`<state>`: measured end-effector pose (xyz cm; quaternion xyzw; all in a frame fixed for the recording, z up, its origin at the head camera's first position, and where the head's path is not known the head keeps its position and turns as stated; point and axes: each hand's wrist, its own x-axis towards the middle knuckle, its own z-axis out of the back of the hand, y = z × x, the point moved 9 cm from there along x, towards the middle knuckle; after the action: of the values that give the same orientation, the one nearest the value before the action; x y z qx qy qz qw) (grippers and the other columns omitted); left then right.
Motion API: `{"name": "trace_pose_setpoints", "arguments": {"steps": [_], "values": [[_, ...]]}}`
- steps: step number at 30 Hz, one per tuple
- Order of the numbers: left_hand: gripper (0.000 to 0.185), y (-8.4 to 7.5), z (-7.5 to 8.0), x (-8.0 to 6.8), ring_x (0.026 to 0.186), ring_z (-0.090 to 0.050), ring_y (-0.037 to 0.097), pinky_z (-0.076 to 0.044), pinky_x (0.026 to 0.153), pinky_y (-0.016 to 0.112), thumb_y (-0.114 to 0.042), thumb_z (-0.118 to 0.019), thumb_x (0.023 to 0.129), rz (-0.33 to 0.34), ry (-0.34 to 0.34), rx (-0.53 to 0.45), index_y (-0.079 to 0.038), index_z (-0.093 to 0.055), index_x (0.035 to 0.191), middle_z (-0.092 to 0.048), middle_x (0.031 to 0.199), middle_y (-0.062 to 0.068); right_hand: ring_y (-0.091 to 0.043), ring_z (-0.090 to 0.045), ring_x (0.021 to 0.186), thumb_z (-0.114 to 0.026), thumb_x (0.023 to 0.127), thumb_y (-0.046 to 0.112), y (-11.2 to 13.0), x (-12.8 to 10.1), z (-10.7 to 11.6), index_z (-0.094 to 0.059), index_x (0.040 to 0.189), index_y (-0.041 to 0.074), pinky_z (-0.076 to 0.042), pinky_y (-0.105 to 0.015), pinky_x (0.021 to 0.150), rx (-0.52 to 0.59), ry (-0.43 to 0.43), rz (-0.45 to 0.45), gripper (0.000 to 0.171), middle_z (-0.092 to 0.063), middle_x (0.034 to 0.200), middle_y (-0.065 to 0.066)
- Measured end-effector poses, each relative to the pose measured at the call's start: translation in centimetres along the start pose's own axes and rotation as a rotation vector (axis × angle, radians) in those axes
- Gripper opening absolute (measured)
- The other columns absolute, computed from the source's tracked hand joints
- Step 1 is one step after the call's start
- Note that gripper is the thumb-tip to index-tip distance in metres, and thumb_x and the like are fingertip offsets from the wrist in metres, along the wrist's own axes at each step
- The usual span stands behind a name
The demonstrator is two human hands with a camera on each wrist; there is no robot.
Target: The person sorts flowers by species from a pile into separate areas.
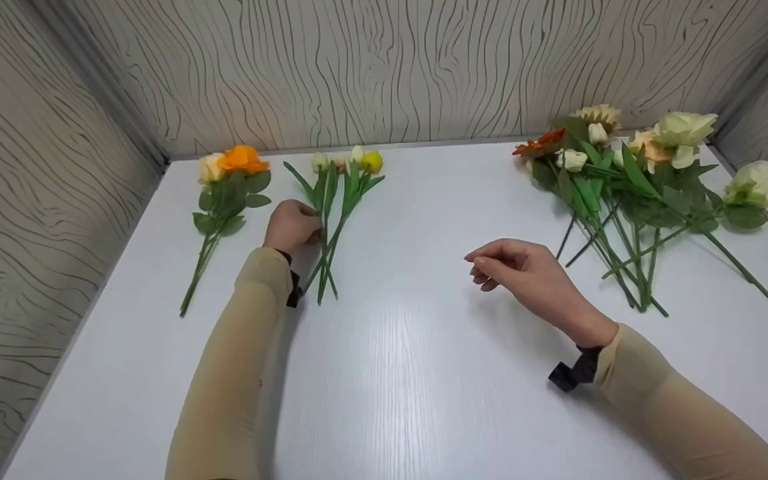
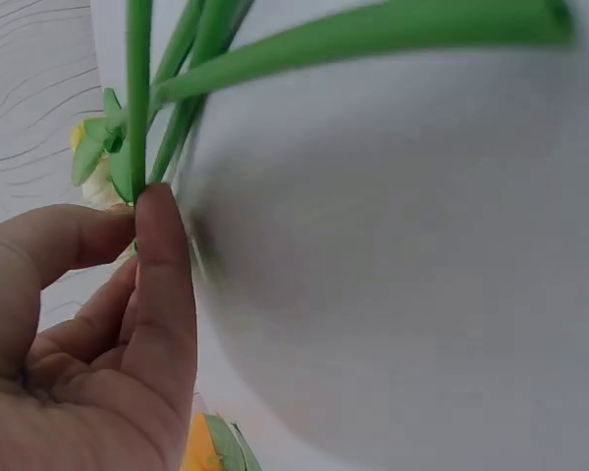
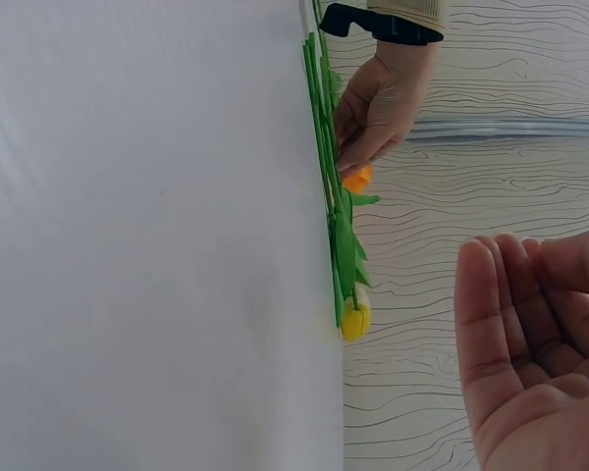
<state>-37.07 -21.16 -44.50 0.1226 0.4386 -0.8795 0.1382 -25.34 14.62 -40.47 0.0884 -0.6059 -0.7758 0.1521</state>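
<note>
Both hands are working over the white table (image 1: 424,373); the left hand (image 1: 293,225) is resting against the tulip bunch (image 1: 337,200), fingertips (image 2: 162,245) pressing on a green stem at mid-length, it seems to keep the stems lying together; just left of it the orange rose bunch (image 1: 227,190) is lying apart as its own group; the right hand (image 1: 524,270) is hovering mid-table, fingers loosely bent and holding nothing; farther right, the mixed flower pile (image 1: 631,180) is lying fanned out, stems crossing, within that hand's reach
</note>
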Motion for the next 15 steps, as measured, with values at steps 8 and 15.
{"name": "trace_pose_setpoints", "arguments": {"steps": [8,15], "values": [[0.026,-0.3,-0.4,0.1,0.092,-0.062,0.024,-0.054,0.085,0.037,-0.012,-0.059,0.100,-0.013,0.013,0.066,0.001,-0.064,0.121,-0.066,0.107,0.014,-0.041,-0.067,0.100,-0.069,0.101,0.028,-0.6,0.1,0.2,-0.074,0.115,0.008,-0.060,-0.038,0.082,-0.026,0.009,-0.025,0.024,-0.070,0.102,-0.019],[0.033,-0.4,0.3,-0.4,0.096,-0.061,0.026,-0.053,0.089,0.040,-0.025,-0.058,0.104,-0.028,-0.017,0.106,0.000,-0.060,0.126,-0.064,0.112,0.014,-0.040,-0.068,0.101,-0.067,0.102,0.030,-1.4,0.6,1.8,-0.070,0.120,0.000,-0.060,-0.039,0.084,-0.078,-0.015,-0.069,0.035,-0.069,0.107,-0.023]]}}
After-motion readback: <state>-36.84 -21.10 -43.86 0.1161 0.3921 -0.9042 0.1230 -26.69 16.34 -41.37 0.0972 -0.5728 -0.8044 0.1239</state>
